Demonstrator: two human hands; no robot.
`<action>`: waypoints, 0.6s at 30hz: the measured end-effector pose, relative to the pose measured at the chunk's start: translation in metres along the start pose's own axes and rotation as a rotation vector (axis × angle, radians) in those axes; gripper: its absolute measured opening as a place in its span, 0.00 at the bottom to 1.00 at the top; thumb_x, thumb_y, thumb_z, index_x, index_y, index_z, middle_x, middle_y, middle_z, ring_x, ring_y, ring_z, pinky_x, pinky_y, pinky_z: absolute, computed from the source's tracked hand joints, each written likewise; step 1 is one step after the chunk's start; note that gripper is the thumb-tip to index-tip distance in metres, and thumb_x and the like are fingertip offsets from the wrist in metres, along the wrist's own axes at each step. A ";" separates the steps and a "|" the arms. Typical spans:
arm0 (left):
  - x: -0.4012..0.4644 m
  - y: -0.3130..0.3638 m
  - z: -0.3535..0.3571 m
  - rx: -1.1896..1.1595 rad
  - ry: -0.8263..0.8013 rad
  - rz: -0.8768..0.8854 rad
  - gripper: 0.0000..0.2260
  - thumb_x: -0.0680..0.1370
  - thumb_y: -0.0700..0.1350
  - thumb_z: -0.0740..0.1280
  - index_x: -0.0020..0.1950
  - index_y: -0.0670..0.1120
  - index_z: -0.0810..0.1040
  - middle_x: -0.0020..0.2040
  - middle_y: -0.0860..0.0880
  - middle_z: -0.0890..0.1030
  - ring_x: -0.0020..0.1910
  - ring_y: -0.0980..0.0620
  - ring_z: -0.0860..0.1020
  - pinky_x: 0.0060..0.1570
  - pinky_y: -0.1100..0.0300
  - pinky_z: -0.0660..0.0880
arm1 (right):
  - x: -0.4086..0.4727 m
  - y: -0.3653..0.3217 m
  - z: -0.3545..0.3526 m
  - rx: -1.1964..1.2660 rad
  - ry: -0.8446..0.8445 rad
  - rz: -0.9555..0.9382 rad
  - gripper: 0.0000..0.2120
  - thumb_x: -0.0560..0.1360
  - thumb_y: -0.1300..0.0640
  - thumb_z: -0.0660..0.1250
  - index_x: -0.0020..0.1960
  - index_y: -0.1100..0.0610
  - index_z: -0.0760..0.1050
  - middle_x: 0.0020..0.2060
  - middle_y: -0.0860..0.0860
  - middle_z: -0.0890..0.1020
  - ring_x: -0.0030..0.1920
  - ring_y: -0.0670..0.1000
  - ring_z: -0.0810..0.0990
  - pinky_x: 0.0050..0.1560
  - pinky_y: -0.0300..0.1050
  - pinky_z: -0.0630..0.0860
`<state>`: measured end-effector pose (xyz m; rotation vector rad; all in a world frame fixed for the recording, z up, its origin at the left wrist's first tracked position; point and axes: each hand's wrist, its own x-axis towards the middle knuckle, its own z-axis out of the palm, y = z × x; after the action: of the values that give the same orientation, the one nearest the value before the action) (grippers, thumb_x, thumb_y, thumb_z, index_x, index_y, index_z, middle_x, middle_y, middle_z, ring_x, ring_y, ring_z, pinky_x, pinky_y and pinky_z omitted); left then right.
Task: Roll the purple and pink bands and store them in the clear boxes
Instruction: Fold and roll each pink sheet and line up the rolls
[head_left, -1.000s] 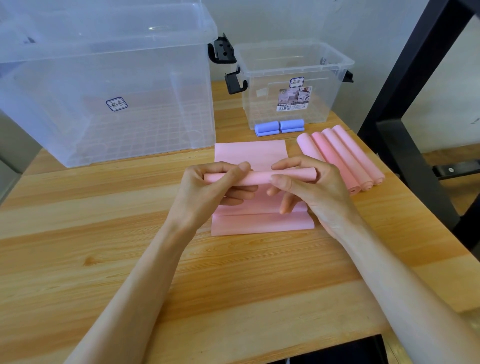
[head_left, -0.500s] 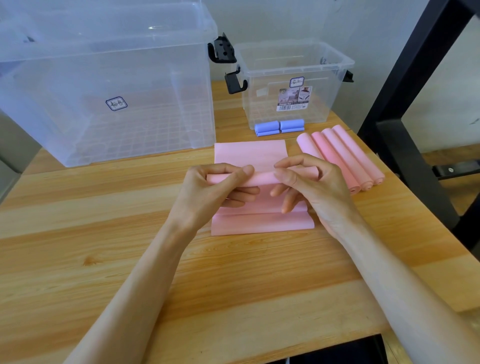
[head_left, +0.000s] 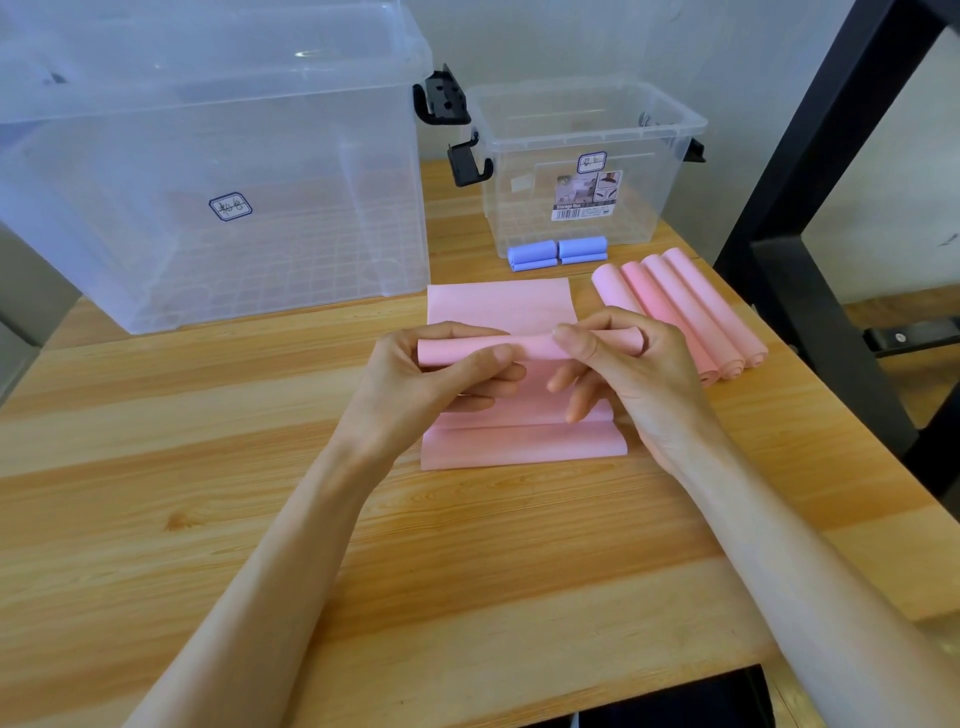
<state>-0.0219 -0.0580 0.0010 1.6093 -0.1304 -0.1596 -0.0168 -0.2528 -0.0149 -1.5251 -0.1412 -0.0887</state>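
A pink band (head_left: 524, 348) is partly rolled into a tube held just above the table. My left hand (head_left: 431, 384) pinches its left end, and my right hand (head_left: 623, 374) pinches its right half. The unrolled rest of the band (head_left: 498, 304) lies flat beyond the roll and in folds (head_left: 519, 449) below my hands. Several finished pink rolls (head_left: 691, 312) lie side by side to the right. Two purple rolls (head_left: 558, 253) sit in front of the small clear box (head_left: 582, 161). A large clear box (head_left: 208, 171) stands at the back left.
The wooden table (head_left: 208, 467) ends close to the pink rolls on the right, where a black metal frame (head_left: 789, 208) rises. Black latches (head_left: 441, 104) stick out between the two boxes. A wall stands behind the boxes.
My thumbs and fingers have shifted on the roll, turning it slightly; the tube looks a little thicker. The loose band and other things have not moved.
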 end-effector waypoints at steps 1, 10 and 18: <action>0.000 -0.001 0.000 0.004 0.009 0.004 0.09 0.74 0.44 0.72 0.52 0.42 0.84 0.43 0.45 0.87 0.44 0.51 0.86 0.43 0.64 0.80 | 0.000 0.000 0.000 0.007 -0.002 -0.001 0.15 0.69 0.50 0.73 0.45 0.62 0.80 0.32 0.58 0.84 0.23 0.54 0.78 0.27 0.41 0.76; 0.001 -0.001 0.001 0.024 0.029 -0.003 0.09 0.76 0.45 0.71 0.52 0.41 0.84 0.43 0.46 0.87 0.44 0.51 0.86 0.45 0.62 0.81 | 0.000 -0.001 0.000 0.020 -0.019 -0.029 0.13 0.69 0.55 0.74 0.48 0.62 0.80 0.34 0.57 0.85 0.24 0.53 0.79 0.27 0.43 0.77; 0.001 0.000 0.000 -0.002 0.000 0.021 0.10 0.73 0.43 0.73 0.52 0.40 0.83 0.43 0.44 0.87 0.43 0.51 0.86 0.41 0.63 0.80 | 0.000 0.001 0.000 0.031 -0.003 -0.001 0.15 0.68 0.51 0.73 0.41 0.63 0.78 0.30 0.58 0.83 0.21 0.53 0.76 0.25 0.40 0.74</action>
<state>-0.0213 -0.0580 0.0011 1.6051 -0.1468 -0.1431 -0.0166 -0.2531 -0.0154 -1.4946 -0.1449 -0.0852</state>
